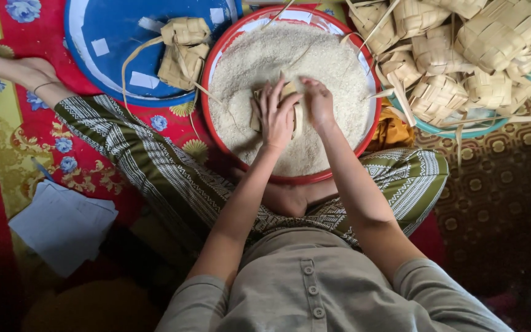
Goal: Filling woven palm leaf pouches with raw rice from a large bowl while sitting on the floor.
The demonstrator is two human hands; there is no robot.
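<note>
seated cross-legged on a patterned red floor mat, working over a red basin heaped with white rice. left hand clasped around a small woven palm-leaf pouch held upright at the middle of the rice; right hand pinched at the pouch's top edge, fingers bunched, apparently feeding grains in. pouch mostly hidden between the hands, so fill level impossible to tell. judged from the piles: only two finished-looking pouches set on the blue tray far left, while a large heap of woven pouches spills over the teal basin far right. early going, then, with most of the heap left and plenty of rice.
</note>
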